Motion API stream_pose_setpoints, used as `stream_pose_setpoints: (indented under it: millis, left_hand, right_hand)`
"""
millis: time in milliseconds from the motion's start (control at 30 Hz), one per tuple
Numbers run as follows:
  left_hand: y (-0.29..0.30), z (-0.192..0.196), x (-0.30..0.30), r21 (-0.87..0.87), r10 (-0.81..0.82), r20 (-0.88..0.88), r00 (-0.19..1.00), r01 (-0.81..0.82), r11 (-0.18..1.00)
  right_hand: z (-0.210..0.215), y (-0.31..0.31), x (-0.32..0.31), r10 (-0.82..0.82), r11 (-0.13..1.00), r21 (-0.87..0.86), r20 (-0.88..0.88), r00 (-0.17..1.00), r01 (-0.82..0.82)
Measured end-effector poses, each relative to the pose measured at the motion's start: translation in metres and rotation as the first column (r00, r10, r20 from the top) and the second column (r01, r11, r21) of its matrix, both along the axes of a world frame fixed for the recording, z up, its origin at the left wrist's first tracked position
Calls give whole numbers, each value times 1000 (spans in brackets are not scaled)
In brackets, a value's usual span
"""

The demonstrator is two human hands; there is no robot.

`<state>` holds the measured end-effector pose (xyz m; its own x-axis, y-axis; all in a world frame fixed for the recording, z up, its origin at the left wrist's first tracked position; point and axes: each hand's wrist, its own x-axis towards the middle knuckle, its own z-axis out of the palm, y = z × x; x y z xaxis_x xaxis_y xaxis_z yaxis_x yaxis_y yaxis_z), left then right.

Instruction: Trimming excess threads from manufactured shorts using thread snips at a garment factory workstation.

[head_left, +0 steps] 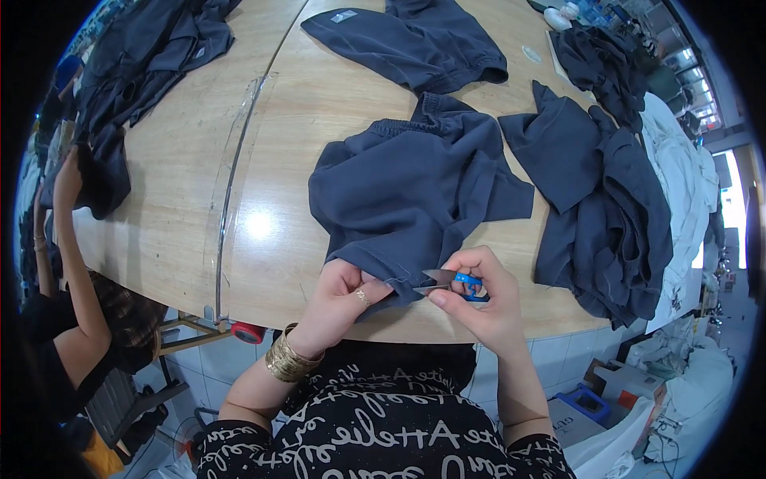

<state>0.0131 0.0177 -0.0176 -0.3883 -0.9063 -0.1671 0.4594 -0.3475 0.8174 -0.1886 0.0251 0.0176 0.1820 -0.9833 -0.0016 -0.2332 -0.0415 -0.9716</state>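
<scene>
A wood-topped table (279,263) has one seam running across it. By its right edge lies one heap of dark cloth (630,207), its pieces too tangled to count. One pair of dark shorts (399,188) reaches the near edge, gathered waistband away from the person; one more dark garment (415,44) lies toward the far edge. A pale box (645,387) stands below the near right corner, contents unclear. Of the person's two hands, the left hand (345,295) is nearly closed, pinching the shorts' hem; the right hand (491,299) curls round one pair of blue-handled scissors (469,279), blades parted at the hem
</scene>
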Motion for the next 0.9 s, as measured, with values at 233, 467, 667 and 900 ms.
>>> stream_pose_setpoints:
  millis: [233,467,667,900]
  left_hand:
    - [0,9,-1,-64,-40,105,994,47,997]
    - [1,-1,-3,94,93,89,992,-101,990]
    - [0,12,-7,137,59,116,991,-75,988]
    - [-2,10,-5,82,-118,52,992,114,990]
  right_hand:
    - [-1,3,8,-142,982,-157,-247,959,105]
    - [3,5,5,-218,951,-292,-417,882,97]
    - [12,4,17,-167,920,-390,-276,946,49]
    - [-15,-8,28,-184,857,-515,-265,947,22]
